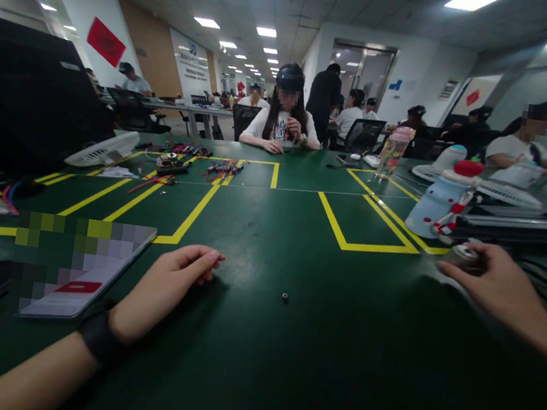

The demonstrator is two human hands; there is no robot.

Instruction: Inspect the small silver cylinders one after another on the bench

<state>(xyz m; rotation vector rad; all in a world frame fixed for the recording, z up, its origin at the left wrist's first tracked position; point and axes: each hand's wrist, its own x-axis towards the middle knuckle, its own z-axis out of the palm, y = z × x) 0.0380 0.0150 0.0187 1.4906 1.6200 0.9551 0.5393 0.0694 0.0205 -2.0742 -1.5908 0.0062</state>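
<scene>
My right hand (496, 278) grips a small round container (465, 252) with a silvery top, at the table's right side. The fingers hide part of it, and its contents cannot be made out. My left hand (178, 273) rests on the green table with fingers curled and thumb pressed against them; nothing shows in it. A dark band (100, 335) is round that wrist. Between the hands, nearer the left one, lies a tiny metal nut-like part (285, 297), touched by neither hand. Left of my left hand is a flat phone or tablet (93, 275), its screen partly blurred out.
Yellow tape (378, 249) marks outlines on the table. Behind my right hand stand a pale blue bottle (438, 203) with a red top and a clear bottle (395, 152). Bundled wires (225, 169) lie at the back left, near a white fan (103, 149). A person (285, 116) sits opposite.
</scene>
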